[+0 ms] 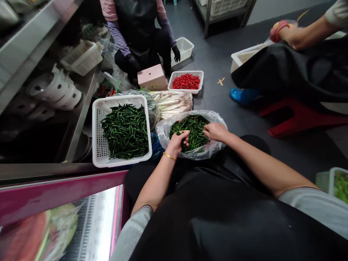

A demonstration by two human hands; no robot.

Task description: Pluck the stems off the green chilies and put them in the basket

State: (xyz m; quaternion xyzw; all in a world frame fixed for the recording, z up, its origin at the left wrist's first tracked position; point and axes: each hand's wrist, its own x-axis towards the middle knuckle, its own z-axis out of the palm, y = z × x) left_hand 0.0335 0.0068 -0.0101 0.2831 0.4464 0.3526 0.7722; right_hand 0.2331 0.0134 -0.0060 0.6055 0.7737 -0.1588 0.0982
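Observation:
A clear plastic bag (pixel 219 117) full of thin green chili peppers (pixel 194 125) sits open in front of me. My left hand (pixel 177 142) is over the bag's left side, its fingers curled round a few green chilies. At the right side of the pile, my right hand (pixel 216 131) is closed with the fingertips down at the chilies; what they pinch is hidden. Left of the bag stands a white perforated basket (pixel 98 145) holding a heap of green chilies without much stem showing.
Scallions (pixel 174 103) lie behind the bag, near a white basket (pixel 199 88) of red chilies and a pink stool (pixel 152 77). A co-worker in black gloves (pixel 133 62) sits opposite. Another person's arm (pixel 307 36) and a red stool (pixel 282 116) are at right. Metal shelving (pixel 81 119) borders the left.

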